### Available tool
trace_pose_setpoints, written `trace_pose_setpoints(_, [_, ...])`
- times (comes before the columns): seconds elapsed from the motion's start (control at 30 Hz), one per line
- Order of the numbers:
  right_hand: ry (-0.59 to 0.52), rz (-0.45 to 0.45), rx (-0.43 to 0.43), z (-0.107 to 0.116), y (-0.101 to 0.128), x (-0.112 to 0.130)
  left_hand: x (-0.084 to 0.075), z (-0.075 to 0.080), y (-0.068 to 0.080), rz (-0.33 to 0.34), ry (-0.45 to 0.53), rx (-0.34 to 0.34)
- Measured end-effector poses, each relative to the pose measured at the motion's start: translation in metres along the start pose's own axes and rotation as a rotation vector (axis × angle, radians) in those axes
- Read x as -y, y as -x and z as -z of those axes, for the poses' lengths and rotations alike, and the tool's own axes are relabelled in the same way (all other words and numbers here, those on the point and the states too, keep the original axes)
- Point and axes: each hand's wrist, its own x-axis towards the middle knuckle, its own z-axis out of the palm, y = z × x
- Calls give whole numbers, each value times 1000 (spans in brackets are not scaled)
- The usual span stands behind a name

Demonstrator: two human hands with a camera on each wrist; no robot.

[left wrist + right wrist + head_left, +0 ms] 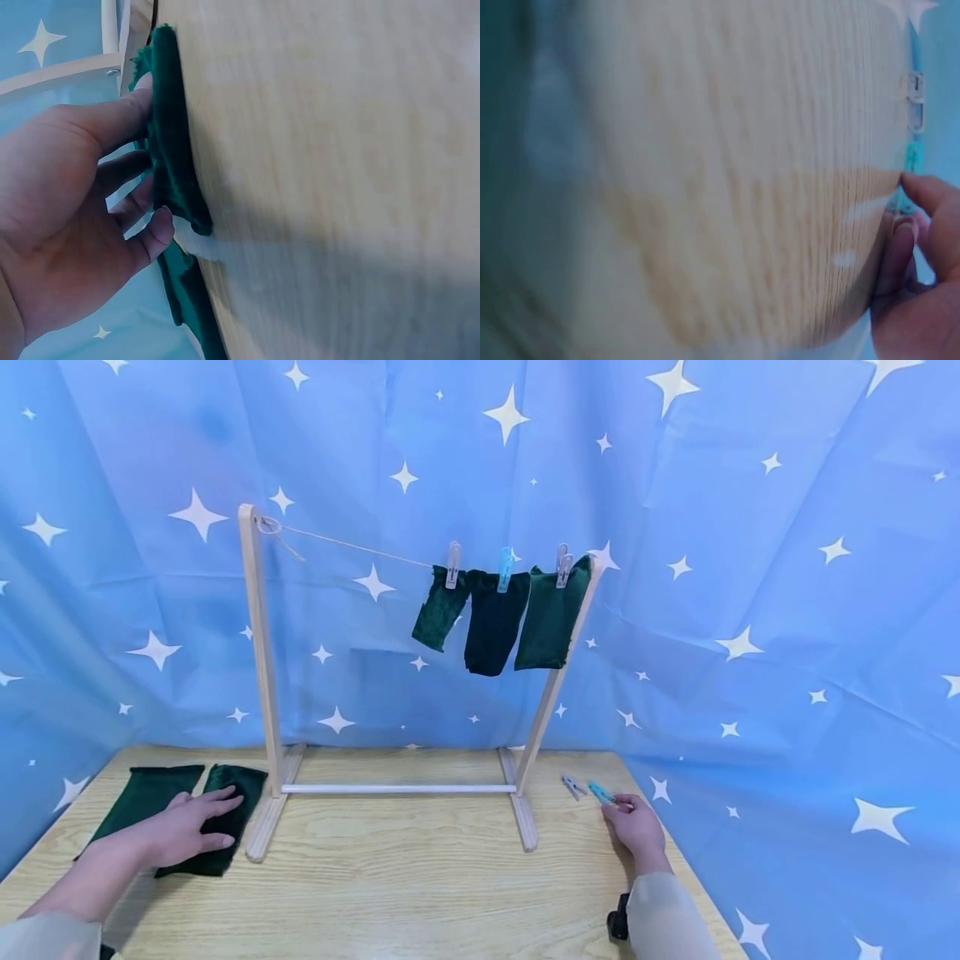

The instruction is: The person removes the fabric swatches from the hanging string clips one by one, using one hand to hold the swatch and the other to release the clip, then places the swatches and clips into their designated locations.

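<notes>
My left hand rests on a dark green velvety cloth at the table's left, its fingers spread over it. In the left wrist view, the fingertips and thumb touch that cloth. Beside it lies another dark green cloth. At the right side of the table, my right hand pinches a blue clothespin between thumb and fingers. A grey clothespin lies just left of it. The right wrist view also shows the blue clothespin at the fingertips and the pale one beyond it.
A wooden rack with a string stands at the back. Several clothespins hold a small green cloth, a darker cloth and a green cloth toward its right post. A blue star-patterned curtain hangs behind the wooden table.
</notes>
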Motion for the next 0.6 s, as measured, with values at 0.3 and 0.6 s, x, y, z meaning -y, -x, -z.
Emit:
trace_pose_setpoints(0.3, [25, 21, 0, 0, -1, 0, -7, 6, -5, 31, -21, 17])
trace_pose_setpoints(0.6, [30, 25, -4, 2, 0, 1, -6, 8, -4, -3, -21, -2])
